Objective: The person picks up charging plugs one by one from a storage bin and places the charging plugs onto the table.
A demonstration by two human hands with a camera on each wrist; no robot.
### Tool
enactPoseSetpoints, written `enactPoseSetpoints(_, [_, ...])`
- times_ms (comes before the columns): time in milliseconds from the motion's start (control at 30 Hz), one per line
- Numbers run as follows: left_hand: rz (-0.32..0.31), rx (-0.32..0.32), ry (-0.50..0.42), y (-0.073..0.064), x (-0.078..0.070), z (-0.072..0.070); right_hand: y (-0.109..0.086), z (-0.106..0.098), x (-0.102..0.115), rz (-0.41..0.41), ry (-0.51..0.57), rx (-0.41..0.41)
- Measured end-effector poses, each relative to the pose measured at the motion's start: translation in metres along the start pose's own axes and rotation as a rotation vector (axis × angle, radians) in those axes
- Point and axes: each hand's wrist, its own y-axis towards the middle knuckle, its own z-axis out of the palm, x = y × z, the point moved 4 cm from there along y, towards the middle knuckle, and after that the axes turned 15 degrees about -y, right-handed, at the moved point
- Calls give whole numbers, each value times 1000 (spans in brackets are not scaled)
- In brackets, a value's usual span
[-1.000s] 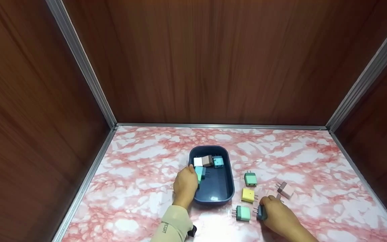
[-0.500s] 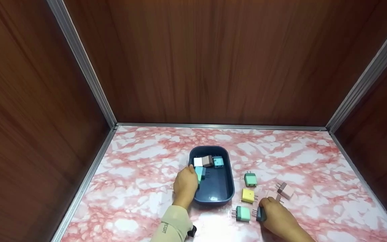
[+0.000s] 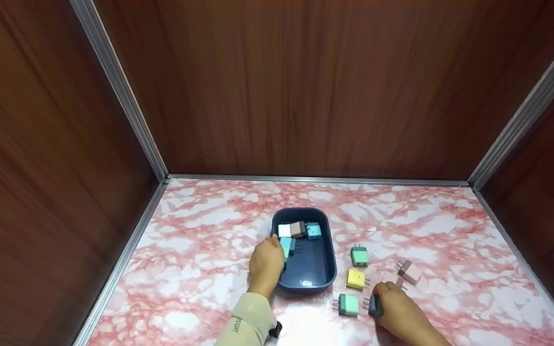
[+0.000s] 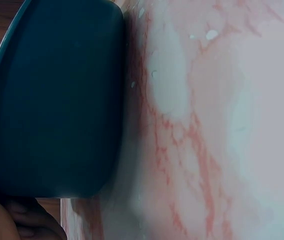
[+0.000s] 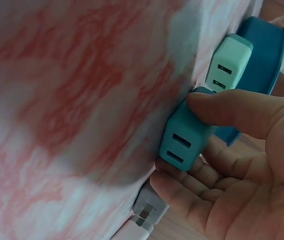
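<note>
My left hand (image 3: 266, 262) grips the left rim of a dark blue oval tub (image 3: 306, 278); in the left wrist view the tub's outer wall (image 4: 57, 105) fills the left side. Inside lie several plug adapters: a white one (image 3: 284, 231), a brown one (image 3: 297, 229), a light blue one (image 3: 313, 231), a blue one (image 3: 290, 246) and a green one partly behind my hand. To the right, my right hand (image 3: 399, 307) pinches a teal-blue plug adapter (image 5: 184, 137) with two slots, thumb on one side and fingers on the other. The adapter is at the table surface.
Near my right hand lie a mint adapter (image 3: 349, 305), a yellow one (image 3: 356, 278), a green one (image 3: 359, 255) and a pink one with a brown end (image 3: 410, 272). Another pale pink one is partly hidden. Wooden panels (image 3: 306, 96) enclose the marbled table (image 3: 200, 230).
</note>
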Motion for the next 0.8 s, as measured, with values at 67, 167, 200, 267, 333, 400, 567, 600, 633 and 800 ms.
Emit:
enactPoseSetpoints(67, [-4, 1, -3, 0, 0, 0, 0, 0, 0, -2, 1, 0])
enactPoseSetpoints(167, [-7, -2, -3, 0, 1, 0, 0, 0, 0, -8, -1, -8])
enactPoseSetpoints(200, [-8, -4, -3, 0, 0, 0, -1, 0, 1, -11, -3, -12])
enactPoseSetpoints(267, [-9, -5, -1, 0, 1, 0, -1, 0, 1, -15, -7, -21])
enactPoseSetpoints(333, [-11, -7, 3, 0, 1, 0, -1, -1, 1, -19, -10, -30])
enactPoseSetpoints(400, [-11, -8, 6, 0, 1, 0, -2, -1, 1, -23, -13, -35])
enactPoseSetpoints(567, [-7, -9, 8, 0, 1, 0, -1, -4, 0, -23, -16, -16])
enactPoseSetpoints(600, [-6, -10, 7, 0, 0, 0, 0, -5, 0, -19, -15, -4])
enactPoseSetpoints(633, [-6, -10, 6, 0, 0, 0, 0, -6, -1, -15, -13, 14])
enactPoseSetpoints(800, [-4, -10, 7, -1, -1, -1, 3, -13, -3, 13, 7, 96])
